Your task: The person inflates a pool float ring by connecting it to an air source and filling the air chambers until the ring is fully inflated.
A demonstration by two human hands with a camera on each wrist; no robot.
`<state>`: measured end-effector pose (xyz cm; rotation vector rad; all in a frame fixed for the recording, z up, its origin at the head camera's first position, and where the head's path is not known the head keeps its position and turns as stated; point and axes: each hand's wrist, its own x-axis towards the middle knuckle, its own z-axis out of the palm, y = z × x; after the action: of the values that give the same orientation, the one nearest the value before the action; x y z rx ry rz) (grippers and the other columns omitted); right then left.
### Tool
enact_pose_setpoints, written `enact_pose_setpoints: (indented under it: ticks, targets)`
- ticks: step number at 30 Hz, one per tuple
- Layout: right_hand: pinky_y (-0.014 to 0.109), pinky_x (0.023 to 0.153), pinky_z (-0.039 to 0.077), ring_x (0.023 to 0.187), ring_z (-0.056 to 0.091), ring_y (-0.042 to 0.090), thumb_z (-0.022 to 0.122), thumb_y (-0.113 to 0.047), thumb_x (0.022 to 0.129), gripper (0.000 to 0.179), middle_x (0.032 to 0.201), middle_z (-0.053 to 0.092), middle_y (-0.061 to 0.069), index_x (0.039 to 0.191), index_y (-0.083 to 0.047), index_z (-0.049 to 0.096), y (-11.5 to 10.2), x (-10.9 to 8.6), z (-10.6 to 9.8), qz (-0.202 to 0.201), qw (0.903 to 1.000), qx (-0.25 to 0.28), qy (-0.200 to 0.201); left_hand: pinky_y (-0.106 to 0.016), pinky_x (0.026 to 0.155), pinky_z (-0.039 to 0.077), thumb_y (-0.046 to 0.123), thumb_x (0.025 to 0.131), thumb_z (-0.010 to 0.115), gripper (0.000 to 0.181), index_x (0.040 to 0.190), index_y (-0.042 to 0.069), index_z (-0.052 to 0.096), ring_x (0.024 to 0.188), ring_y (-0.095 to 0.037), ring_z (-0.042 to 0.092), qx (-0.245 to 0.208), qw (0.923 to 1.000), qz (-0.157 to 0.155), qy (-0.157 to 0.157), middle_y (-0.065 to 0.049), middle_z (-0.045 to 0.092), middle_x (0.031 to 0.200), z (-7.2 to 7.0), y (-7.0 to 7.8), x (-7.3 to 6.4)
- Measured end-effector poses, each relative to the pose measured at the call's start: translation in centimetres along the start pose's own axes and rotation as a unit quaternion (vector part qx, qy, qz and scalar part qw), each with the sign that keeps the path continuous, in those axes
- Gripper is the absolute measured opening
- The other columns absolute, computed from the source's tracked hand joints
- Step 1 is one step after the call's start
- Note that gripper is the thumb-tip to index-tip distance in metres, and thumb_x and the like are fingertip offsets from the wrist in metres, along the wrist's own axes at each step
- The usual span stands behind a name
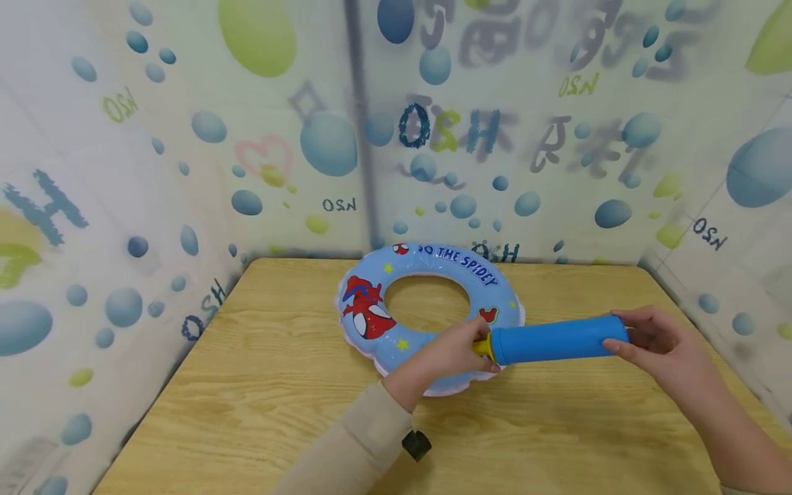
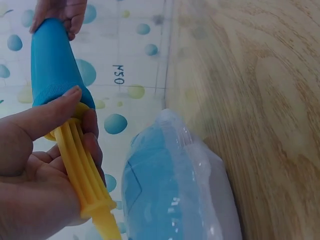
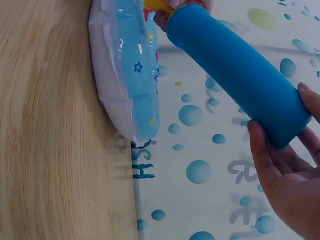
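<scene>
A hand air pump (image 1: 557, 340) with a blue barrel and a yellow ribbed end is held nearly level above the table. My left hand (image 1: 454, 350) grips the yellow part (image 2: 82, 165), thumb laid by the collar in the left wrist view. At the barrel's other end, my right hand (image 1: 668, 347) holds the blue tip between thumb and fingers, as the right wrist view also shows (image 3: 290, 175). Behind and below the pump lies a puffed-up light blue swim ring (image 1: 371, 350) with red cartoon figures and lettering. My left forearm and hand cover part of its near side.
The wood-grain table (image 1: 247, 412) carries the swim ring near its back edge. Walls with printed bubbles and letters (image 1: 445, 130) stand close behind and at both sides. A small black object (image 1: 416, 445) hangs at the left sleeve (image 1: 365, 433).
</scene>
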<state>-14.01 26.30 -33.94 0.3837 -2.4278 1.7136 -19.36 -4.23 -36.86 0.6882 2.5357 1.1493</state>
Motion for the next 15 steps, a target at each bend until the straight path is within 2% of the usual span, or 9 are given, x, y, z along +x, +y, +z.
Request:
enact_pose_setpoints:
  ticks: [2,4,7,10,15]
  targets:
    - [0.013,0.074,0.05,0.099,0.06,-0.002,0.061,0.006,0.093,0.037,0.115,0.063,-0.016,0.125,-0.011,0.06,0.0,0.0,-0.2,-0.009,0.9998,0.019,0.007,-0.021,0.073,0.044,0.018,0.08,0.082,0.036,0.105,0.012,0.056,0.084,-0.011,0.051,-0.013,0.9999,-0.003,-0.001,0.005,0.06,0.096,0.0,0.1,0.1]
    - [0.012,0.075,0.049,0.101,0.059,-0.004,0.061,0.004,0.093,0.038,0.117,0.062,-0.016,0.128,-0.011,0.059,0.1,-0.1,-0.5,-0.011,0.9997,0.013,0.02,-0.021,0.073,0.045,0.018,0.081,0.081,0.035,0.105,0.012,0.056,0.084,-0.01,0.051,-0.027,0.9996,-0.006,-0.004,0.006,0.06,0.095,0.0,0.2,0.1]
    - [0.01,0.075,0.047,0.103,0.055,-0.008,0.061,-0.002,0.095,0.038,0.119,0.057,-0.02,0.131,-0.012,0.057,0.1,-0.6,-1.3,-0.007,0.9974,-0.055,0.047,-0.02,0.071,0.044,0.018,0.082,0.08,0.034,0.104,0.012,0.056,0.082,-0.011,0.051,-0.031,0.9995,-0.005,-0.009,0.006,0.059,0.094,-0.1,0.2,0.1]
    - [0.007,0.075,0.045,0.103,0.051,-0.011,0.061,-0.005,0.096,0.037,0.119,0.053,-0.022,0.132,-0.014,0.056,0.2,-1.1,-2.5,-0.013,0.9903,-0.113,0.08,-0.02,0.07,0.044,0.019,0.082,0.08,0.033,0.104,0.011,0.056,0.081,-0.011,0.05,-0.03,0.9995,-0.007,-0.011,0.006,0.059,0.092,-0.1,0.3,0.1]
    - [0.005,0.074,0.044,0.1,0.054,-0.009,0.057,0.007,0.094,0.042,0.118,0.057,-0.021,0.128,-0.018,0.06,0.7,-1.4,-4.7,-0.061,0.9856,-0.105,0.118,-0.019,0.071,0.046,0.018,0.082,0.08,0.033,0.104,0.011,0.056,0.08,-0.011,0.052,-0.029,0.9991,-0.029,-0.009,0.006,0.059,0.091,-0.1,0.4,0.0]
